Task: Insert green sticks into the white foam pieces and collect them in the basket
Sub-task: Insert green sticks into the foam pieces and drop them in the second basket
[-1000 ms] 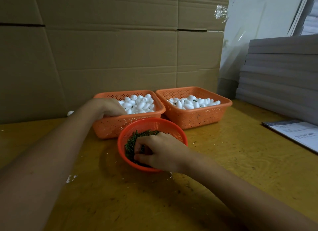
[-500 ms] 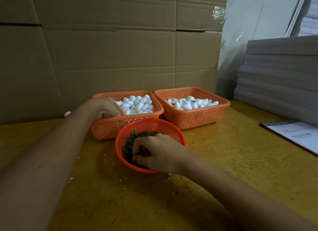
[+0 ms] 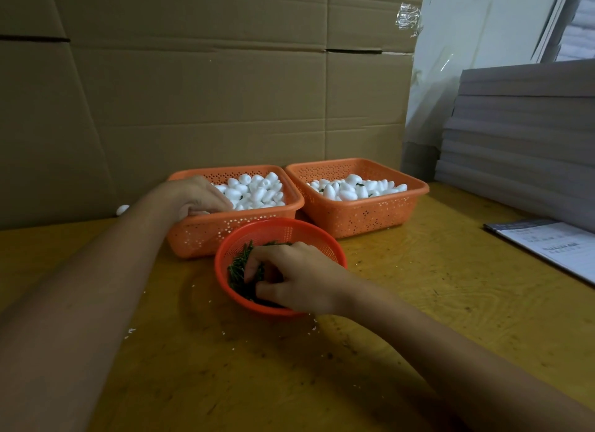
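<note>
You are picking thin green sticks point(image 3: 238, 269) out of the round red plastic basket point(image 3: 322, 238).
Your right hand point(image 3: 296, 278) is curling its fingers and thumb into the pile, pinching sticks. Your left hand point(image 3: 196, 194) is reaching fingers-down among the white egg-shaped foam pieces point(image 3: 257, 190) in the left orange rectangular basket point(image 3: 206, 235); whether it is gripping one, I cannot tell. A second orange rectangular basket point(image 3: 363, 217) is sitting just beside it on the yellow wooden table point(image 3: 418, 302).

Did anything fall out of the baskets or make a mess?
Yes. One white foam piece lies alone on the table, left of the left basket by the cardboard wall. Tiny white crumbs are scattered on the table around the round basket of green sticks.
</note>
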